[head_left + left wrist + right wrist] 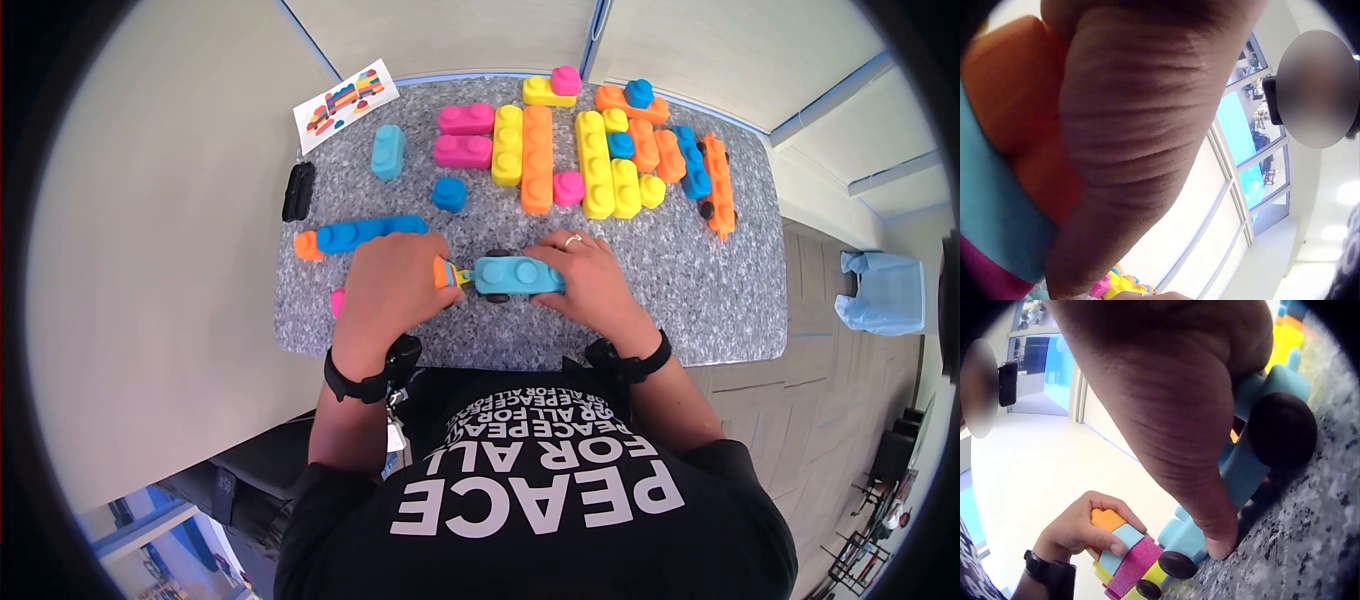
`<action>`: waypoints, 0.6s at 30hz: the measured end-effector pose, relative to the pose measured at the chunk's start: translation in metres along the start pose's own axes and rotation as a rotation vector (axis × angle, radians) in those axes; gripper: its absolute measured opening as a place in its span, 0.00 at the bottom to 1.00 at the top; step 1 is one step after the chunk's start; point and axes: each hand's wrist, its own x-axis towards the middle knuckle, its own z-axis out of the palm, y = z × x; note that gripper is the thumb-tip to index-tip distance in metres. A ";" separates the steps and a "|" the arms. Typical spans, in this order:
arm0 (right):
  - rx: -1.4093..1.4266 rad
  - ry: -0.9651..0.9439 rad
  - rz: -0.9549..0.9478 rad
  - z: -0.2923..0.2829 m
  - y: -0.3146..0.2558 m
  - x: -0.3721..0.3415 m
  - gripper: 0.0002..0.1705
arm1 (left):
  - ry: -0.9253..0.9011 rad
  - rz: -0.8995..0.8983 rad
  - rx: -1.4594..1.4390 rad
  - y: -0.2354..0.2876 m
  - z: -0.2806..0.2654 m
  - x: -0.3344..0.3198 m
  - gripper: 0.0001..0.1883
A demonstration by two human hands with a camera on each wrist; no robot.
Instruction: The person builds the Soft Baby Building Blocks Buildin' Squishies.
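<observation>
On the speckled table, the right hand [588, 280] grips the right end of a light blue wheeled block [515, 273], thumb on its near side. The left hand [390, 290] holds a stacked piece at its left; in the right wrist view this stack shows an orange block [1107, 519], a light blue layer, a pink layer [1137, 565] and yellow parts above small black wheels. A small yellow link [464, 276] lies between the stack and the light blue block. The left wrist view shows an orange block [1016, 81] against the left hand's fingers.
A blue block row [350, 232] with an orange end lies beside the left hand. Farther back are pink [466, 120], yellow [507, 145] and orange blocks [537, 160], an orange wheeled piece [718, 185], a black piece [298, 192] and a picture sheet [345, 105].
</observation>
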 end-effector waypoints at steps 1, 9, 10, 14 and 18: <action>0.003 0.001 0.002 0.000 0.000 0.000 0.40 | 0.001 -0.002 -0.007 0.000 0.001 0.000 0.25; -0.002 -0.045 0.045 -0.003 -0.001 -0.002 0.40 | -0.017 -0.015 -0.003 0.003 0.000 0.001 0.25; 0.006 -0.049 0.041 -0.004 0.000 -0.002 0.40 | -0.017 -0.015 -0.006 0.003 0.000 0.001 0.25; 0.029 -0.066 0.030 -0.008 0.001 -0.002 0.40 | -0.022 -0.016 -0.007 0.003 0.000 0.001 0.25; 0.111 -0.042 -0.014 -0.011 0.004 -0.002 0.39 | -0.018 -0.022 0.001 0.003 0.002 0.001 0.25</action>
